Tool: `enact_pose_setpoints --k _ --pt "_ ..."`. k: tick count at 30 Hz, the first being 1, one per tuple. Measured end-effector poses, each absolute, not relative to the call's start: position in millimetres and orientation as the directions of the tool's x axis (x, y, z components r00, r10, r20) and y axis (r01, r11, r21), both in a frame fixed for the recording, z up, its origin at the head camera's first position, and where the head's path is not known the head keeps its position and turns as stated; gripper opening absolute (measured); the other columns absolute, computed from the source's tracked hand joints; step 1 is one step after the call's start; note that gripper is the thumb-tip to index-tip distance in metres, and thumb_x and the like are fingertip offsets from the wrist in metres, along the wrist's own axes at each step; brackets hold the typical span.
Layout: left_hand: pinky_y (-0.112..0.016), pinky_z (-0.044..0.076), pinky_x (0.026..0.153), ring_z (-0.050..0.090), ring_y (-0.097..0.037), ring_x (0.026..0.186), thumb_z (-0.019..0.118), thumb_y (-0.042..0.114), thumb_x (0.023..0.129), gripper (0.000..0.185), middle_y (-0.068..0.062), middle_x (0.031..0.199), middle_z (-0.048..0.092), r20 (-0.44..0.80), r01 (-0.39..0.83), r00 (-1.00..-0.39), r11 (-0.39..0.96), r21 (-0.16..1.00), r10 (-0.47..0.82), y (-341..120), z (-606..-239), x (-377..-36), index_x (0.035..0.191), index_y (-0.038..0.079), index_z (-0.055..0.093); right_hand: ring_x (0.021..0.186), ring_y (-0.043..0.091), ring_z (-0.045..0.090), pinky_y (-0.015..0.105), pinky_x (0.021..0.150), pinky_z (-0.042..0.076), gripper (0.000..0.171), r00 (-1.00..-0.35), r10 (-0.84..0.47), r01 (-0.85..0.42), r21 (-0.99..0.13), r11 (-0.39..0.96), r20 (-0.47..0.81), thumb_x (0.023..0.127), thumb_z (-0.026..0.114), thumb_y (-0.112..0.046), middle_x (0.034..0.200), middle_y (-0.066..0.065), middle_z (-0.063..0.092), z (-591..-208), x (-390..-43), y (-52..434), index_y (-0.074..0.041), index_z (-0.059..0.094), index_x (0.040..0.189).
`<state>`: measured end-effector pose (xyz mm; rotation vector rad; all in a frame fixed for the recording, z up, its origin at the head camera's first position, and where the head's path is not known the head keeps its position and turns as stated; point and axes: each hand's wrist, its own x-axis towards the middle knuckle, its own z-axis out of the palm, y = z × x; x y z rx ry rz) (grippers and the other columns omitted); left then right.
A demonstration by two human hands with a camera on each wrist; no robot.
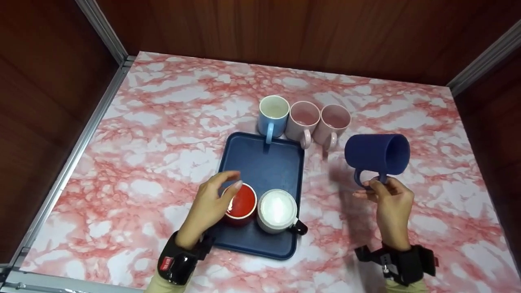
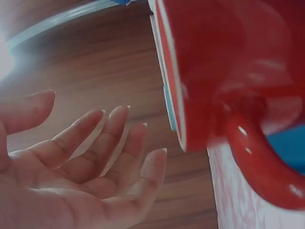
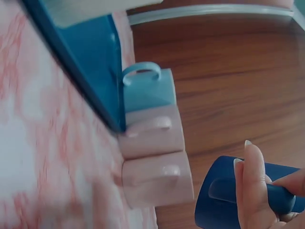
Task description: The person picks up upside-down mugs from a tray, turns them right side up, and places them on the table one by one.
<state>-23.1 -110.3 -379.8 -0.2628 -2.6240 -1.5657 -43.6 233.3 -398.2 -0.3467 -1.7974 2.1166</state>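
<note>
A dark blue mug (image 1: 366, 152) lies sideways in the air right of the tray, its mouth facing right. My right hand (image 1: 392, 203) pinches its handle, which points down toward me; the right wrist view shows fingers and thumb around that handle. My left hand (image 1: 209, 201) hovers at the left of a red mug (image 1: 243, 202), fingers loosely bent and holding nothing. In the left wrist view the fingers are apart from the red mug's rim. A white mug (image 1: 276, 209) with a black handle stands right of the red one, both on the dark blue tray (image 1: 260, 162).
Behind the tray a light blue mug (image 1: 273, 118) and two pink mugs, one in the middle (image 1: 303, 120) and one at the right (image 1: 333, 122), stand in a row, handles toward me. Wooden walls (image 1: 285, 32) close off the marbled table (image 1: 163, 130) at the back and sides.
</note>
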Motion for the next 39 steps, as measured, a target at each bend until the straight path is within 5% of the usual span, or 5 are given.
enact_pose_setpoints --k 16,23,30,39 --pt "-0.044 0.038 0.093 0.053 -0.028 0.108 0.058 0.016 0.089 0.032 -0.014 0.112 0.060 0.099 0.099 -0.995 0.507 0.856 0.025 -127.7 -385.0 -17.3 0.115 -0.002 0.058 0.055 0.029 0.062 0.037 0.052 0.052 0.007 -0.922 0.386 0.011 -0.999 -0.036 -0.024 0.084 0.051 0.011 0.075 0.018 0.061 -406.3 -70.8 242.9 0.013 0.058 0.085" --pt "-0.045 0.037 0.094 0.053 -0.030 0.107 0.058 0.018 0.090 0.032 -0.016 0.112 0.060 0.100 0.093 -0.995 0.525 0.846 0.014 -132.0 -388.8 -18.2 0.115 -0.002 0.058 0.055 0.028 0.063 0.032 0.048 0.052 0.009 -0.936 0.351 0.007 -0.999 0.037 0.006 0.081 0.058 0.006 0.073 0.019 0.063 -437.5 -102.5 271.0 0.013 0.061 0.085" --pt "-0.045 0.036 0.094 0.052 -0.030 0.107 0.058 0.017 0.089 0.032 -0.017 0.113 0.059 0.075 0.056 -0.997 0.538 0.841 -0.012 -135.7 -393.4 -18.6 0.115 -0.002 0.058 0.048 0.013 0.062 0.026 0.049 0.051 0.014 -0.914 0.404 0.167 -0.946 0.279 -0.042 0.083 0.055 0.003 0.063 0.001 0.061 -424.3 -120.6 264.1 0.015 0.058 0.090" --pt "-0.047 0.035 0.095 0.051 -0.033 0.109 0.058 0.015 0.089 0.032 -0.018 0.113 0.058 0.051 0.024 -0.998 0.571 0.821 -0.031 -139.7 -399.2 -19.3 0.115 -0.004 0.058 0.048 0.014 0.062 0.026 0.051 0.052 0.017 -0.918 0.381 0.225 -0.934 0.279 -0.107 0.084 0.051 0.003 0.067 0.004 0.062 -432.9 -137.7 260.7 0.016 0.056 0.095"
